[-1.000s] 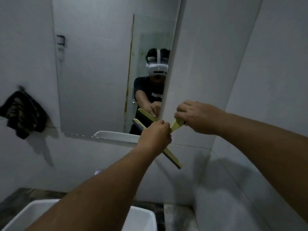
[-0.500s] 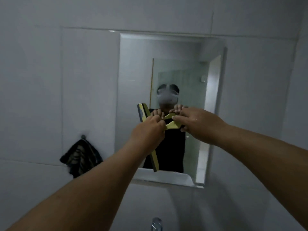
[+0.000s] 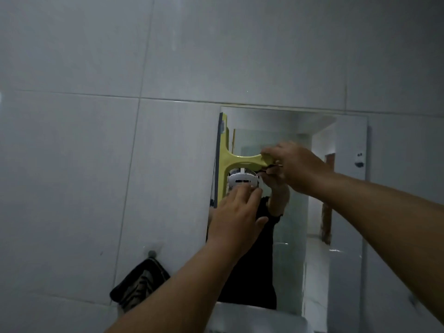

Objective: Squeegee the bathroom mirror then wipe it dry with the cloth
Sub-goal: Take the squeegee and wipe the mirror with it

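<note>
A yellow-green squeegee (image 3: 225, 155) stands with its blade upright along the left edge of the bathroom mirror (image 3: 346, 188), near the top. My right hand (image 3: 296, 168) grips the end of its handle. My left hand (image 3: 236, 221) is below the handle with fingers spread, flat against or just before the glass, holding nothing. A dark striped cloth (image 3: 139, 284) hangs from a wall hook (image 3: 152, 254) at the lower left of the mirror.
Pale grey tiled wall (image 3: 96, 140) surrounds the mirror. A white shelf (image 3: 259, 318) runs under the mirror's lower edge. The mirror reflects a person wearing a headset and a doorway behind.
The squeegee has gone up and left to the mirror's top left edge, blade now vertical. My left hand has let go of it and opened. The view has tilted upward.
</note>
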